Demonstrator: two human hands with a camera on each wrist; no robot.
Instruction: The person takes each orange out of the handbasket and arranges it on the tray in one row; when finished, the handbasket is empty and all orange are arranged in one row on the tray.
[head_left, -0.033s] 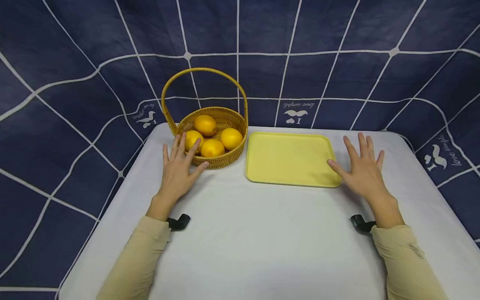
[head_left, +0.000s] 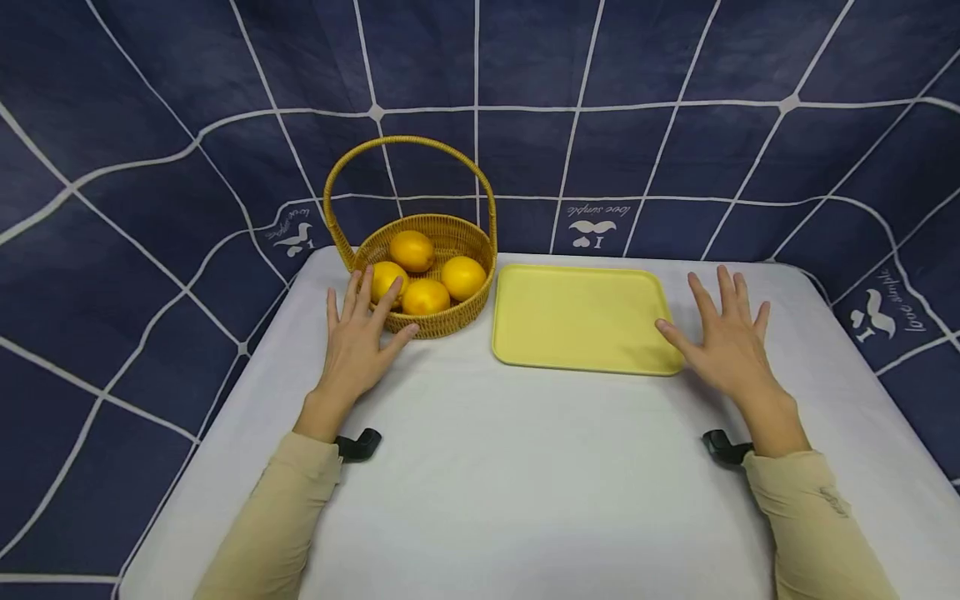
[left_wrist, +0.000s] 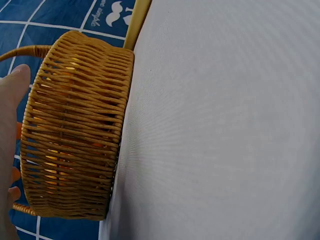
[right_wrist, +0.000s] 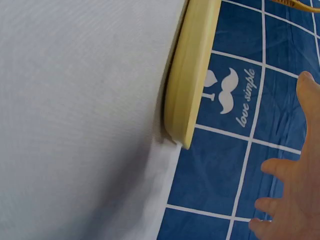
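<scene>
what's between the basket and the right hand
The yellow tray, with nothing on it, lies between the wicker basket and the right hand. The head view shows it.

Wicker basket (head_left: 431, 275) holds four oranges (head_left: 425, 297), beside empty yellow tray (head_left: 577, 317).

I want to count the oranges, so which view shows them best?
The head view: all four oranges lie open in the basket. The left wrist view gives only orange glimpses through the basket's weave; the right wrist view shows none.
</scene>
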